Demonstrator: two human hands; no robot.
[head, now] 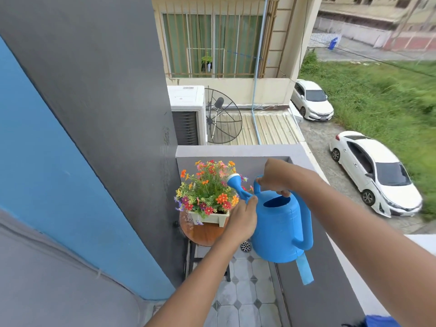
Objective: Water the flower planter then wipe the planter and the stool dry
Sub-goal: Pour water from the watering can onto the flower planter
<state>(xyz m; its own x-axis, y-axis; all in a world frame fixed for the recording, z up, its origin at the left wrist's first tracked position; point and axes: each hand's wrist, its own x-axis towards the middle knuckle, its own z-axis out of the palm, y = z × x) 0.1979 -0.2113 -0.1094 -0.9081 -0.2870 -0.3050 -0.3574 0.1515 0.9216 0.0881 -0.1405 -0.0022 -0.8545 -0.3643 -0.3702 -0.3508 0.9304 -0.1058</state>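
A narrow balcony with a grey tiled floor (245, 300), a blue and grey wall (94, 138) on the left, a barred window (212, 43) opposite, two white cars (375, 173) parked below in daylight.

smooth plastic watering can (278, 228), seemingly wooden stool (203, 233)

Round wood stool (204, 234) on tiled floor (245, 300) (wet spots on top) w/ white flower planter (210, 218) on it
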